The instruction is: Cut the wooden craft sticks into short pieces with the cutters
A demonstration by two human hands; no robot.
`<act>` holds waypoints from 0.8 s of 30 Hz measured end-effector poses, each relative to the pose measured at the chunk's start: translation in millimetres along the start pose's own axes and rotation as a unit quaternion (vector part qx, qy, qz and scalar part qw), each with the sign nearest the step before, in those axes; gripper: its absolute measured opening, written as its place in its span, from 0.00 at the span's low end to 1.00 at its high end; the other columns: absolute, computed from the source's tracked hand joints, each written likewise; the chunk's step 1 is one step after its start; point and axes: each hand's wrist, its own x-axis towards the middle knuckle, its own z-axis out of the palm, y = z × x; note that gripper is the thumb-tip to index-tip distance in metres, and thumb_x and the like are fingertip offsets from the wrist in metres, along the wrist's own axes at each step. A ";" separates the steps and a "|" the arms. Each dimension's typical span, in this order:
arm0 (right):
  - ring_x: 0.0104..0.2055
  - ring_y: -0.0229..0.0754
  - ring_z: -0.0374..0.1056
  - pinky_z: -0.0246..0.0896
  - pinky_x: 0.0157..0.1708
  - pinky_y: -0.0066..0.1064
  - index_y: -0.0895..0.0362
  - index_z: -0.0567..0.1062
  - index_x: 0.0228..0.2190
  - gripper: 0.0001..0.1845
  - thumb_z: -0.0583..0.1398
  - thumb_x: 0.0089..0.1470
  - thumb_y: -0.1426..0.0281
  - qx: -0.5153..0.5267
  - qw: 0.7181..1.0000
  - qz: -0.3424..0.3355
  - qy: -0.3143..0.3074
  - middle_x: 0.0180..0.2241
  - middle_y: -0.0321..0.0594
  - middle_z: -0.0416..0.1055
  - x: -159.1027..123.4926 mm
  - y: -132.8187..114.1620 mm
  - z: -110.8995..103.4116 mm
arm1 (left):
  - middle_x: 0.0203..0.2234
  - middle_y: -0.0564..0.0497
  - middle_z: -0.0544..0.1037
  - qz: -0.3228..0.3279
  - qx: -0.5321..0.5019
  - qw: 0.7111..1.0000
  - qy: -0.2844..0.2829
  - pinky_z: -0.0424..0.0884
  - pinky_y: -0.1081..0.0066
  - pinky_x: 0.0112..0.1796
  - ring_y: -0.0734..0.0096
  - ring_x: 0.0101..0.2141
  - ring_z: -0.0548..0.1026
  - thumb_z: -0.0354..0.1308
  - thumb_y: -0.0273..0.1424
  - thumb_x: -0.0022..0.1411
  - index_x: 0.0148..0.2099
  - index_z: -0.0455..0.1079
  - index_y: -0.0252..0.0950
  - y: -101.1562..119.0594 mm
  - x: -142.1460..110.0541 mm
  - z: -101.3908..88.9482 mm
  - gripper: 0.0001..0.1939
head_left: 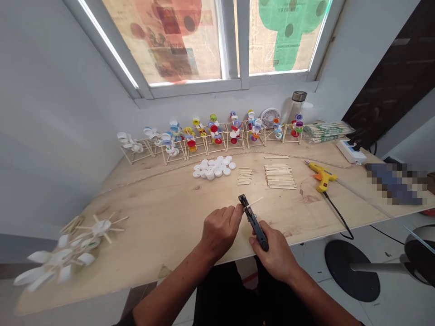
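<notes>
Near the table's front edge, my right hand (277,253) is wrapped round the handles of a black hand cutter (255,226), whose jaws point away from me. A thin wooden stick (255,203) lies across the jaws and sticks out to the right. My left hand (220,231) is closed at the other side of the jaws, pinching the stick; its held end is hidden by the fingers. Beyond the cutter lie a small group of short cut sticks (244,176) and a larger bundle of longer sticks (279,176). White bottle caps (217,171) are heaped to their left.
Stick frames with coloured cap wheels (214,136) line the back. White-bladed wheels (61,258) lie at the left. A yellow glue gun (321,174), its cord over the front edge, and a power strip (351,151) are right. Behind stand a small fan (270,117) and bottle (298,104).
</notes>
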 end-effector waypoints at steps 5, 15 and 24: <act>0.24 0.39 0.65 0.54 0.26 0.27 0.55 0.65 0.28 0.03 0.54 0.49 0.69 0.000 1.000 -0.004 0.000 0.22 0.34 0.68 -0.3 -0.2 -0.6 | 0.16 0.55 0.64 0.001 -0.022 1.000 -0.005 0.54 0.72 0.20 0.75 0.17 0.64 0.47 0.24 0.62 0.35 0.66 0.32 -1.6 0.2 -0.1 0.06; 0.25 0.40 0.66 0.54 0.27 0.27 0.55 0.65 0.30 0.02 0.54 0.50 0.70 -0.015 1.000 -0.005 -0.005 0.23 0.34 0.69 -3.2 -1.1 0.5 | 0.17 0.54 0.68 -0.015 -0.125 0.992 -0.030 0.57 0.76 0.20 0.76 0.18 0.66 0.44 0.25 0.63 0.34 0.65 0.33 -4.6 -1.8 -0.5 0.09; 0.24 0.40 0.64 0.51 0.25 0.27 0.54 0.63 0.29 0.02 0.54 0.50 0.69 -0.055 0.998 -0.028 -0.002 0.22 0.33 0.67 -6.9 -3.5 0.9 | 0.17 0.56 0.68 -0.044 -0.234 0.968 -0.074 0.57 0.78 0.19 0.76 0.18 0.67 0.42 0.24 0.63 0.37 0.62 0.34 -7.1 -7.5 -10.7 0.08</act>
